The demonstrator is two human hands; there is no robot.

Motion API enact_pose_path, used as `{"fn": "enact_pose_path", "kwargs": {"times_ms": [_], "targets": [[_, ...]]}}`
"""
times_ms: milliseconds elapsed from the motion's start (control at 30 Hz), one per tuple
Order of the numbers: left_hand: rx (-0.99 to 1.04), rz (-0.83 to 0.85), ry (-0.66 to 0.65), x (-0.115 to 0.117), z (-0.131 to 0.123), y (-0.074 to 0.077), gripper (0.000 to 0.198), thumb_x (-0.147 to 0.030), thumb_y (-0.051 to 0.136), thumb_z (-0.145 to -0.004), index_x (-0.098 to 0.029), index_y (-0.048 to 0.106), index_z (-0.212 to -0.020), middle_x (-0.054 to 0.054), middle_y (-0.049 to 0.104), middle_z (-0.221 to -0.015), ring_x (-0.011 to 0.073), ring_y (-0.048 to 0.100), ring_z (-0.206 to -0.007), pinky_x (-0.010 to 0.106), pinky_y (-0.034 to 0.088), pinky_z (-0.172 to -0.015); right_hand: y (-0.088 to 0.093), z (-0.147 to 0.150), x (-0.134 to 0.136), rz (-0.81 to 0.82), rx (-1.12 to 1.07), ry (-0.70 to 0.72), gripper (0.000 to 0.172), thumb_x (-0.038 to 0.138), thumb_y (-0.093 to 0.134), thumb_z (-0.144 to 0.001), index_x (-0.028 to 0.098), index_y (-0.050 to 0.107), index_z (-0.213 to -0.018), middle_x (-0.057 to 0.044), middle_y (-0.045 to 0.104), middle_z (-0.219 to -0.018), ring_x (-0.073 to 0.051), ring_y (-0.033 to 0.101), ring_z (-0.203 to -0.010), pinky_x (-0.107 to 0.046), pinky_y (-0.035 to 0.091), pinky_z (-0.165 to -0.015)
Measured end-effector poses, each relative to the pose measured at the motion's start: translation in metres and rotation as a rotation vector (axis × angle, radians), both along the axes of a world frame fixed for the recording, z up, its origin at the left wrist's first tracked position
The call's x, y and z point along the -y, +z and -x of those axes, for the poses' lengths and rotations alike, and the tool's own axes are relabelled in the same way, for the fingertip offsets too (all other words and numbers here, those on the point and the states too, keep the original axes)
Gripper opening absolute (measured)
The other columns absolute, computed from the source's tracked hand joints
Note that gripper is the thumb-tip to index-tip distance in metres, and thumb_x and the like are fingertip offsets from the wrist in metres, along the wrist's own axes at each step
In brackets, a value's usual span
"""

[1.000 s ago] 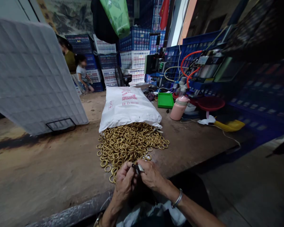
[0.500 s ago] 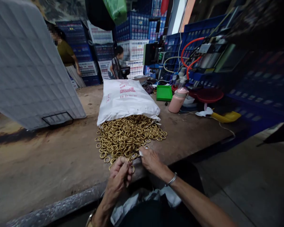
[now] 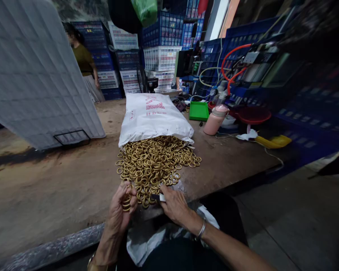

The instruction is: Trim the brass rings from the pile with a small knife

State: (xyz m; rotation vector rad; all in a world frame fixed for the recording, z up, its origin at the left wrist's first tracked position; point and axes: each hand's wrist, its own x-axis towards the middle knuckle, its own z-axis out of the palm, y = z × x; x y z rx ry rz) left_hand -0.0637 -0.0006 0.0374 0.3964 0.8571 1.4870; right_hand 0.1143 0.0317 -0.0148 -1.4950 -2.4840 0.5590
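Note:
A heap of brass-coloured rings (image 3: pixel 154 163) spills from the open mouth of a white sack (image 3: pixel 154 118) lying on the worn table (image 3: pixel 59 188). My left hand (image 3: pixel 120 209) curls at the near edge of the heap, its fingers closed on a few rings. My right hand (image 3: pixel 173 205), with a bangle on the wrist, rests just right of it and pinches a small dark and white tool (image 3: pixel 159 197). A clear plastic bag (image 3: pixel 158 237) lies in my lap below both hands.
A grey quilted panel (image 3: pixel 36 75) leans at the left. A pink bottle (image 3: pixel 214 119), green tray (image 3: pixel 198 111), red bowl (image 3: pixel 252 114) and yellow scoop (image 3: pixel 274 141) sit at the right. Stacked crates (image 3: pixel 161 56) and a person (image 3: pixel 83 62) stand behind.
My hands, first held together above my lap, have separated and moved forward onto the near edge of the ring heap. My left hand now grips rings. A small person behind has gone from view.

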Motion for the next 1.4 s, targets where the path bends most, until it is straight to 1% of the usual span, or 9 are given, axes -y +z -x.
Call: {"fn": "enact_pose_path", "kwargs": {"times_ms": [100,367,500,633,767,833,967,1200,1400], "targets": [[0.081,0.032,-0.016,0.002,0.002,-0.005,0.025,-0.024,0.061,-0.071,-0.017,0.055,-0.094,-0.001,0.055,-0.065,0.0051,0.043,-0.043,0.013,0.033,-0.034,-0.002,0.003,-0.003,-0.006,0.0,-0.03,0.024,0.014,0.043,-0.076,0.021,0.045,-0.1,-0.003,0.058,-0.093,-0.017,0.052,-0.081,-0.027,0.028,-0.067],[0.138,0.128,-0.094,0.003,-0.014,-0.023,0.013,-0.021,0.066,-0.068,-0.013,0.056,-0.071,0.002,0.058,-0.072,0.0088,0.053,-0.059,0.012,0.034,-0.037,0.004,-0.009,-0.026,0.012,-0.105,-0.124,0.018,0.008,0.041,-0.072,0.019,0.047,-0.084,-0.002,0.054,-0.078,-0.013,0.047,-0.068,-0.023,0.029,-0.06],[-0.03,0.075,-0.166,0.0,-0.033,-0.029,0.019,-0.026,0.067,-0.068,-0.015,0.055,-0.077,0.0,0.058,-0.065,0.0078,0.051,-0.051,0.013,0.033,-0.036,0.014,-0.008,-0.037,0.129,-0.404,-0.223,0.008,0.016,0.04,-0.075,0.019,0.045,-0.069,0.003,0.046,-0.062,-0.011,0.042,-0.06,-0.021,0.03,-0.057],[-0.405,0.069,-0.13,-0.005,-0.048,-0.034,0.024,-0.036,0.061,-0.072,-0.017,0.057,-0.086,-0.006,0.051,-0.045,0.0058,0.038,-0.031,0.016,0.029,-0.032,0.021,-0.004,-0.038,0.245,-0.632,-0.283,0.006,0.02,0.043,-0.071,0.018,0.048,-0.067,0.004,0.044,-0.061,-0.011,0.041,-0.06,-0.02,0.033,-0.058],[-0.774,-0.132,-0.001,-0.009,-0.054,-0.036,0.018,-0.029,0.06,-0.072,-0.019,0.064,-0.086,0.002,0.066,-0.071,0.0145,0.06,-0.063,0.023,0.046,-0.059,0.024,-0.002,-0.032,0.428,-0.798,-0.31,0.008,0.025,0.045,-0.07,0.018,0.048,-0.067,0.006,0.042,-0.057,-0.008,0.038,-0.052,-0.018,0.031,-0.05],[-0.861,-0.262,-0.025,-0.009,-0.055,-0.036,0.017,-0.025,0.058,-0.073,-0.019,0.067,-0.087,0.005,0.068,-0.086,0.0187,0.06,-0.082,0.027,0.044,-0.075,0.026,0.0,-0.029,0.591,-0.862,-0.335,0.007,0.026,0.046,-0.07,0.019,0.047,-0.069,0.009,0.036,-0.051,-0.006,0.03,-0.042,-0.018,0.025,-0.041],[-0.886,-0.294,-0.071,-0.011,-0.055,-0.035,0.014,-0.026,0.055,-0.076,-0.018,0.066,-0.08,0.005,0.066,-0.077,0.018,0.059,-0.075,0.027,0.044,-0.071,0.032,0.003,-0.025,0.863,-0.953,-0.357,0.009,0.028,0.044,-0.071,0.02,0.046,-0.074,0.011,0.033,-0.049,-0.003,0.018,-0.033,-0.018,0.014,-0.034],[-0.549,-0.001,-0.188,-0.013,-0.059,-0.038,0.024,-0.041,0.055,-0.075,-0.018,0.053,-0.076,-0.008,0.044,-0.047,0.0057,0.035,-0.037,0.016,0.03,-0.038,0.028,0.005,-0.03,0.509,-0.857,-0.286,0.024,0.038,0.051,-0.071,0.017,0.047,-0.06,0.006,0.04,-0.055,-0.007,0.035,-0.049,-0.019,0.029,-0.046],[-0.442,0.054,-0.27,-0.012,-0.059,-0.04,0.03,-0.048,0.053,-0.075,-0.018,0.048,-0.073,-0.009,0.041,-0.045,0.0037,0.03,-0.033,0.014,0.023,-0.031,0.024,0.006,-0.033,0.393,-0.745,-0.296,0.021,0.036,0.049,-0.069,0.017,0.049,-0.06,0.004,0.045,-0.056,-0.009,0.039,-0.056,-0.021,0.032,-0.053]]}}
